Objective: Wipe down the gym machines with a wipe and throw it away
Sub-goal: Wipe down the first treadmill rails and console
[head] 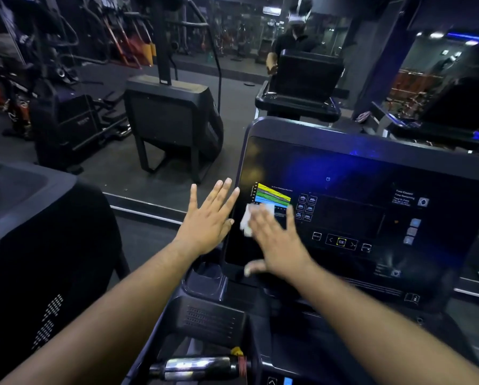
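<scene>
The right hand [277,240] lies flat, fingers straight, pressing a crumpled white wipe [250,219] against the lower left of the glossy black touchscreen console [357,173], just below its coloured chart. The left hand [209,218], fingers spread and holding nothing, steadies the console's left edge. To wipe well, I judge, keep the palm flat with even pressure and work in overlapping strokes rightward toward the OK button [341,242].

Left hand [209,220], right hand [278,240] flat, outstretched
</scene>
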`<state>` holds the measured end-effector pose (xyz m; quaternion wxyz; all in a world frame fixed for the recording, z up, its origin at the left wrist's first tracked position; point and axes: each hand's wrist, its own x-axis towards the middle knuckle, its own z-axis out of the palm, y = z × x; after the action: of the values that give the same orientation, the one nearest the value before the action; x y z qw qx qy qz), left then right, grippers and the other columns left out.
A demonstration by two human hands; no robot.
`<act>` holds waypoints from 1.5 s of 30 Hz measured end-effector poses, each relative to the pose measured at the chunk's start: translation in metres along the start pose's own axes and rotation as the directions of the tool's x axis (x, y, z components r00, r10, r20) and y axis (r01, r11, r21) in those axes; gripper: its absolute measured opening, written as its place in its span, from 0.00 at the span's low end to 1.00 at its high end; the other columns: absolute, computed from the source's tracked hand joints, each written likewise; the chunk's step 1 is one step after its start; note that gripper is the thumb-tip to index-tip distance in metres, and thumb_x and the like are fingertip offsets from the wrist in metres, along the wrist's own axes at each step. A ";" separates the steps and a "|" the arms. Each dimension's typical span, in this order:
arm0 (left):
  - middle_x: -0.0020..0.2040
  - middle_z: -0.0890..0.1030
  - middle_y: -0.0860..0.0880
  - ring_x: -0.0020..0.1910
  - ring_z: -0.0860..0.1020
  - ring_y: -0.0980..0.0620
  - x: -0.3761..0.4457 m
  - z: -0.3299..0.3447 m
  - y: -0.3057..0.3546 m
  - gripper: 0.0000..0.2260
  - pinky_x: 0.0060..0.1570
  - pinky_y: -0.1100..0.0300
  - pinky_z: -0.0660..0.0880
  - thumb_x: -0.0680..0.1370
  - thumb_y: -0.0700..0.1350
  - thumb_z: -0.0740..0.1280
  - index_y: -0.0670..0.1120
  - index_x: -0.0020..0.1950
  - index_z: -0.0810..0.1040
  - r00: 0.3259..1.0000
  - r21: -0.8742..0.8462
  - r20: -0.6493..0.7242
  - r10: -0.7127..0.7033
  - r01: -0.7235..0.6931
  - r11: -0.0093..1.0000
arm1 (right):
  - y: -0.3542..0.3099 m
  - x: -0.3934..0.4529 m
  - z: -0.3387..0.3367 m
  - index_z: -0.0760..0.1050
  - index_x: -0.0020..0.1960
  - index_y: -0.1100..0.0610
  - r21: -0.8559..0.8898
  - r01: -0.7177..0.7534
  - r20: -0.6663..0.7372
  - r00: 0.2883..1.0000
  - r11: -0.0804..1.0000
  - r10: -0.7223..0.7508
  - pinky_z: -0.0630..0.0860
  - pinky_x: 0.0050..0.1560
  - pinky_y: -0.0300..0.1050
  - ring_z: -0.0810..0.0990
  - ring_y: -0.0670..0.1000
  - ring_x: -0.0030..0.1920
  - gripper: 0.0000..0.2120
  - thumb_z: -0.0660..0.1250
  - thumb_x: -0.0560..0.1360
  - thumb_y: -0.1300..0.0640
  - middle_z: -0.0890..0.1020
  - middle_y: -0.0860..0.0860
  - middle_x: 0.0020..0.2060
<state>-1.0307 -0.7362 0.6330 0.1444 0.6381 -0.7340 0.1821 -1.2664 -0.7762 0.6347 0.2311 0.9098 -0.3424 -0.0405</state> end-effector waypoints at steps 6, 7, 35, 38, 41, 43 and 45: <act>0.85 0.40 0.47 0.83 0.41 0.50 0.009 -0.003 0.010 0.35 0.77 0.31 0.42 0.84 0.58 0.56 0.48 0.85 0.43 0.999 0.027 -0.015 0.043 -0.043 0.999 | -0.005 -0.056 0.047 0.49 0.83 0.53 -0.064 0.336 0.198 0.927 0.940 -0.318 0.35 0.73 0.76 0.39 0.51 0.82 0.57 0.45 0.67 0.16 0.43 0.49 0.83; 0.85 0.41 0.47 0.84 0.42 0.49 0.011 -0.004 0.011 0.35 0.77 0.31 0.42 0.84 0.58 0.57 0.48 0.85 0.43 0.999 0.025 -0.022 0.042 -0.042 0.999 | 0.007 -0.046 0.040 0.49 0.83 0.52 -0.104 0.349 0.167 0.929 0.932 -0.329 0.37 0.73 0.77 0.41 0.51 0.82 0.56 0.44 0.67 0.16 0.45 0.48 0.83; 0.85 0.41 0.47 0.83 0.38 0.51 0.039 -0.012 0.049 0.37 0.80 0.41 0.36 0.83 0.58 0.58 0.47 0.85 0.44 0.996 -0.002 -0.049 0.072 -0.072 0.997 | 0.122 -0.001 -0.043 0.51 0.83 0.54 -0.103 -0.073 -0.078 0.995 0.992 0.065 0.45 0.70 0.81 0.45 0.50 0.82 0.59 0.41 0.65 0.16 0.46 0.50 0.83; 0.84 0.39 0.48 0.82 0.36 0.51 0.041 -0.014 0.056 0.36 0.79 0.41 0.35 0.84 0.59 0.57 0.47 0.85 0.42 0.997 0.002 -0.030 0.075 -0.075 0.997 | 0.144 0.013 -0.068 0.44 0.84 0.54 -0.044 -0.266 -0.125 0.958 0.963 0.259 0.40 0.71 0.81 0.39 0.51 0.82 0.59 0.38 0.65 0.16 0.38 0.50 0.82; 0.84 0.40 0.47 0.83 0.37 0.51 0.040 -0.012 0.059 0.36 0.80 0.40 0.37 0.83 0.59 0.57 0.47 0.85 0.43 0.997 0.004 -0.035 0.073 -0.073 0.997 | 0.115 0.000 -0.042 0.44 0.83 0.57 0.038 -0.288 -0.135 0.947 0.957 0.290 0.33 0.70 0.79 0.39 0.55 0.82 0.63 0.43 0.64 0.14 0.36 0.53 0.82; 0.85 0.42 0.47 0.83 0.40 0.50 0.039 -0.009 0.059 0.37 0.80 0.39 0.39 0.83 0.59 0.58 0.47 0.85 0.45 0.996 0.010 -0.047 0.076 -0.076 0.997 | 0.079 -0.028 -0.004 0.53 0.82 0.59 0.045 -0.154 -0.068 0.985 0.987 0.157 0.38 0.70 0.81 0.44 0.58 0.82 0.64 0.49 0.63 0.14 0.41 0.56 0.82; 0.85 0.43 0.47 0.84 0.41 0.49 0.038 -0.007 0.060 0.37 0.80 0.39 0.41 0.83 0.59 0.58 0.47 0.85 0.45 0.995 0.021 -0.055 0.084 -0.083 0.996 | 0.043 -0.067 0.036 0.59 0.81 0.59 0.056 0.012 0.043 0.999 0.998 -0.015 0.39 0.70 0.82 0.49 0.58 0.82 0.62 0.51 0.63 0.14 0.48 0.57 0.82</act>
<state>-1.0951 -0.7595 0.6508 0.1510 0.6030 -0.7539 0.2126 -1.3517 -0.7759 0.6166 0.1976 0.9171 -0.3424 -0.0524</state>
